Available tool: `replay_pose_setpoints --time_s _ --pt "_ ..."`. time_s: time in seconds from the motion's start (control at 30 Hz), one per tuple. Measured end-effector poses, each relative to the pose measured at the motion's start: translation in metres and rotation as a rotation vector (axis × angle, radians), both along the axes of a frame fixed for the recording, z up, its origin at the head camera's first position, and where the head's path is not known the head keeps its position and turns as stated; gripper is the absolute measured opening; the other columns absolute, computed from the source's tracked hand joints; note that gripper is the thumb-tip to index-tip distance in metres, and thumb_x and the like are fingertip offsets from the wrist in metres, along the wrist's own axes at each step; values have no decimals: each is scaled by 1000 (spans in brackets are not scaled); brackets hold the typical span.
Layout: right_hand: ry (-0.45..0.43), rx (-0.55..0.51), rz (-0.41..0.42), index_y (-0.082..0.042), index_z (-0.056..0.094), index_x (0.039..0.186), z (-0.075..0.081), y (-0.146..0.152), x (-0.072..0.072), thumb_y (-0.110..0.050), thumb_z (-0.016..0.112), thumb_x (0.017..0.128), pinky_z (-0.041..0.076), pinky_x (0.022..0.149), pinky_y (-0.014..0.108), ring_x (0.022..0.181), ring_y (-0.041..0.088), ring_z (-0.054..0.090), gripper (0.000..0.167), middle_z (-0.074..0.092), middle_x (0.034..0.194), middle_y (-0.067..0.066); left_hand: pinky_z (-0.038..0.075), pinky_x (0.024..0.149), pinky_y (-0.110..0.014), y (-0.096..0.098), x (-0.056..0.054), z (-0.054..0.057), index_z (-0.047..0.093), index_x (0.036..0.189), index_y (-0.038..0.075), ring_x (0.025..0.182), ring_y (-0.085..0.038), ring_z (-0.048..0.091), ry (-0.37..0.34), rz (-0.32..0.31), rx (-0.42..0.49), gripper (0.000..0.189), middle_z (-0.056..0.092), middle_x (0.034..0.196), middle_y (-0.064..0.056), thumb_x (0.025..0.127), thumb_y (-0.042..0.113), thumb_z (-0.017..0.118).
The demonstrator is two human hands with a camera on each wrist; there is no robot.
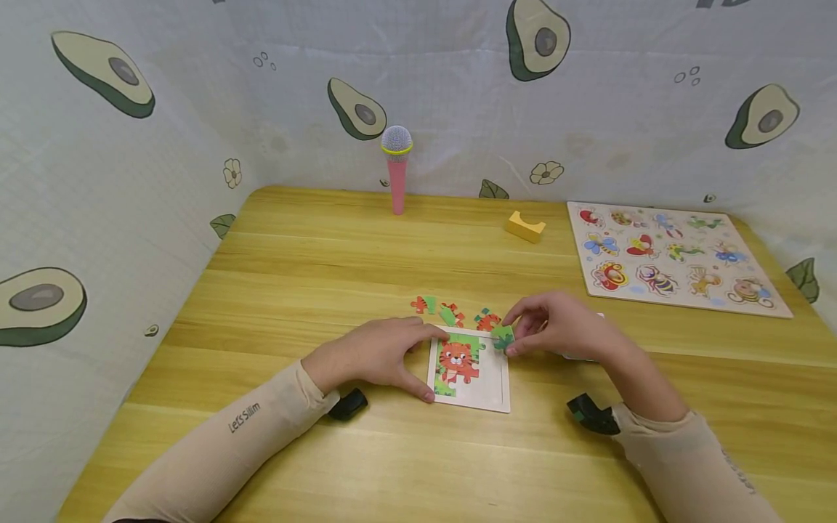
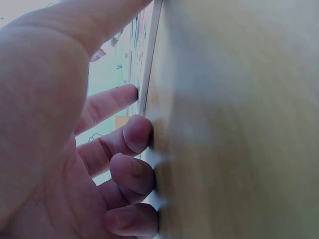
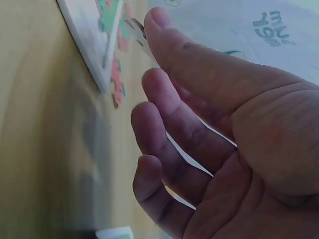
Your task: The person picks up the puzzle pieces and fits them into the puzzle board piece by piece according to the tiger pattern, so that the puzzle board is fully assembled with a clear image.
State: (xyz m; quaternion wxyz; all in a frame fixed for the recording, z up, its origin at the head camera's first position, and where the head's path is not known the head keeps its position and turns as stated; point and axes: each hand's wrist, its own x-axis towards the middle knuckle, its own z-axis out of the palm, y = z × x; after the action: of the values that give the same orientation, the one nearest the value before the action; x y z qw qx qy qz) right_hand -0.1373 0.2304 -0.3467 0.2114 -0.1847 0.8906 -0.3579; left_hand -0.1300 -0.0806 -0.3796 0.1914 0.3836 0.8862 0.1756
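Observation:
A white framed puzzle board (image 1: 490, 392) lies on the table with a partly assembled orange tiger picture at its left. My left hand (image 1: 386, 356) spans the board's left side, thumb and index spread to its two left corners; in the left wrist view the other fingertips (image 2: 132, 177) rest on the wood. Over the board's upper right corner, my right hand (image 1: 569, 327) pinches a green jigsaw piece (image 1: 502, 337) between thumb and index. From the right wrist, the thumb (image 3: 199, 59) hides most of that piece. Several loose jigsaw pieces (image 1: 451, 314) lie just beyond the board's top edge.
Toward the back stand a pink toy microphone (image 1: 397, 181) and a yellow block (image 1: 525, 227) with a curved notch. An insect picture board (image 1: 680, 254) lies at the back right. A white object (image 1: 582, 356) is partly hidden under my right hand. Avocado-print cloth (image 1: 445, 94) hangs behind the table.

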Motion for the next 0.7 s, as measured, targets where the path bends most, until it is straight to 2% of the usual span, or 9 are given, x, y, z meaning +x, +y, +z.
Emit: replay_pose_setpoints --time_s 0.2,0.3,0.47,0.7 --pt "23 -11 35 -9 74 103 -9 -12 2 -26 88 79 49 65 27 74 19 57 32 64 79 -1 44 85 -31 0 0 0 49 149 26 93 -11 51 -3 -2 4 92 52 106 11 73 68 79" --pt "23 22 26 -9 74 103 -11 -17 4 -28 87 80 47 64 28 73 19 55 33 62 78 0 45 85 -31 -1 0 0 49 148 26 93 -11 52 -5 -2 10 91 53 107 11 73 68 79" --pt "53 107 -4 -11 73 99 -11 -22 6 -29 87 80 46 64 30 73 18 54 29 60 77 -1 45 87 -31 0 0 0 50 148 27 94 -10 52 -7 0 9 91 53 110 11 73 68 79" --pt "91 135 6 -14 76 99 -9 -26 9 -27 85 83 46 63 29 72 17 53 23 59 76 -2 45 91 -32 0 0 0 49 148 26 98 -9 52 -5 -1 3 91 55 115 10 73 67 79"
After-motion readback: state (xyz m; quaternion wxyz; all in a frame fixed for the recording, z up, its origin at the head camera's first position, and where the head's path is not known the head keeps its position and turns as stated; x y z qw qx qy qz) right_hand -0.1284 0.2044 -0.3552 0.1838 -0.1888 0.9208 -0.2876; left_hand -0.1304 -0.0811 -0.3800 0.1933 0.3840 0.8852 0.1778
